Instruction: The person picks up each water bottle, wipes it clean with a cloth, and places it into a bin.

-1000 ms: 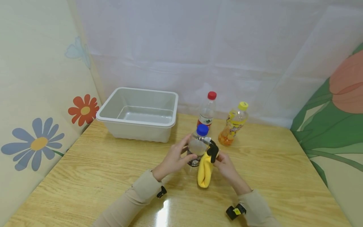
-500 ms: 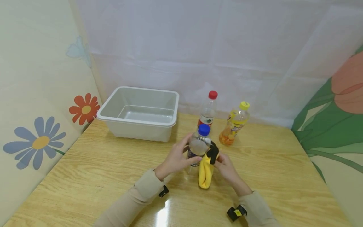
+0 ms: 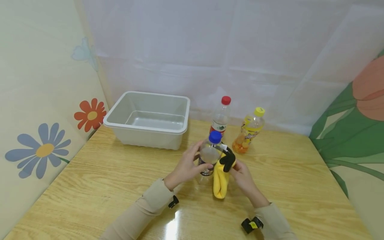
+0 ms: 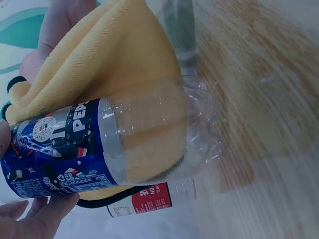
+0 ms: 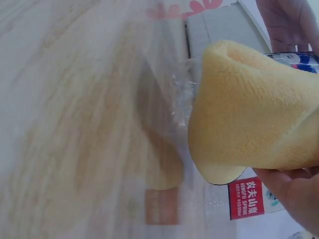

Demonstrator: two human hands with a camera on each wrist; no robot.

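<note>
My left hand (image 3: 188, 167) grips a clear plastic Pepsi bottle (image 3: 209, 154) with a blue cap, thumb across the front of its label. The bottle is upright; its dark blue label (image 4: 60, 149) faces the left wrist camera. On the bottle's right side, my right hand (image 3: 241, 176) pinches a folded yellow cloth (image 3: 220, 183) with black edging. In the left wrist view the cloth lies alongside and behind the bottle. The right wrist view shows the cloth's fold (image 5: 249, 109) covering most of the bottle. Some right-hand fingers are hidden behind the cloth.
A light grey plastic bin (image 3: 147, 128) stands at the back left of the wooden table (image 3: 126, 173). Behind the Pepsi bottle is a red-capped water bottle (image 3: 221, 116). To its right stands a yellow-capped bottle (image 3: 249, 130) with an orange lower part.
My right hand and the yellow cloth have shifted slightly to the right, and the cloth's folds have changed shape. The left hand keeps its grip on the Pepsi bottle, nearly still.
</note>
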